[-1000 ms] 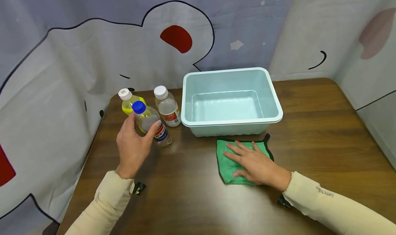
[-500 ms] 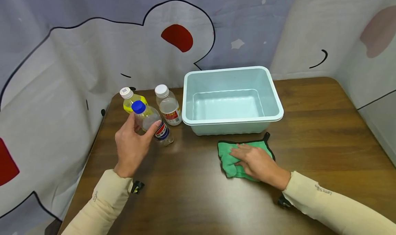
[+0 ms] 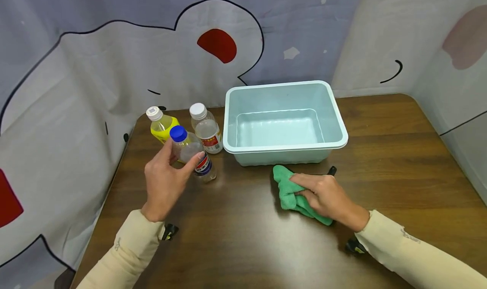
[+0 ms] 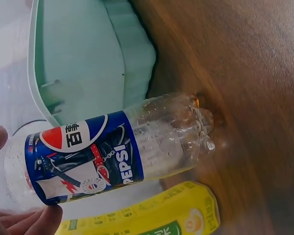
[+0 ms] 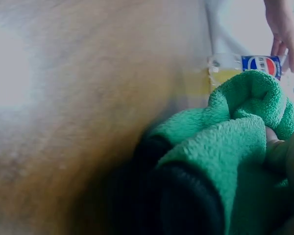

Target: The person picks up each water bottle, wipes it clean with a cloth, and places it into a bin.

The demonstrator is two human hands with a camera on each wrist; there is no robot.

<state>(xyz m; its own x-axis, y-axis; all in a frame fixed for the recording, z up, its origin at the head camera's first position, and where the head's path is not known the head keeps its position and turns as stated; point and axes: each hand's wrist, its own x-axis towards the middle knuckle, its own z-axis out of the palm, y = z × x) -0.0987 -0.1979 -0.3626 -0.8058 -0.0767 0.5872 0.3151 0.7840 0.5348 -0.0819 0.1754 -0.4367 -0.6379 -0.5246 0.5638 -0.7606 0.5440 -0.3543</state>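
Note:
My left hand (image 3: pixel 163 183) grips a clear Pepsi bottle (image 4: pixel 83 159) between thumb and fingers, around its upper part. The bottle has a blue cap (image 3: pixel 178 133) and stands close to the table top. In my right hand (image 3: pixel 327 196) is a bunched green cloth (image 3: pixel 291 189) with dark edging, pinched between thumb and fingers. The cloth's folds show close up in the right wrist view, where my right fingers are partly hidden. A yellow-labelled bottle (image 3: pixel 162 126) with a white cap stands just behind the Pepsi bottle. Beside it is a clear bottle (image 3: pixel 207 130) with a red-and-white label and white cap.
A pale blue-green plastic basin (image 3: pixel 281 148) stands at the back of the wooden table (image 3: pixel 228 238), right of the bottles. Behind the table hangs a patterned curtain (image 3: pixel 125 69).
My right hand has gone from lying flat on the spread cloth to pinching and bunching it. My left hand has shifted slightly right with the Pepsi bottle.

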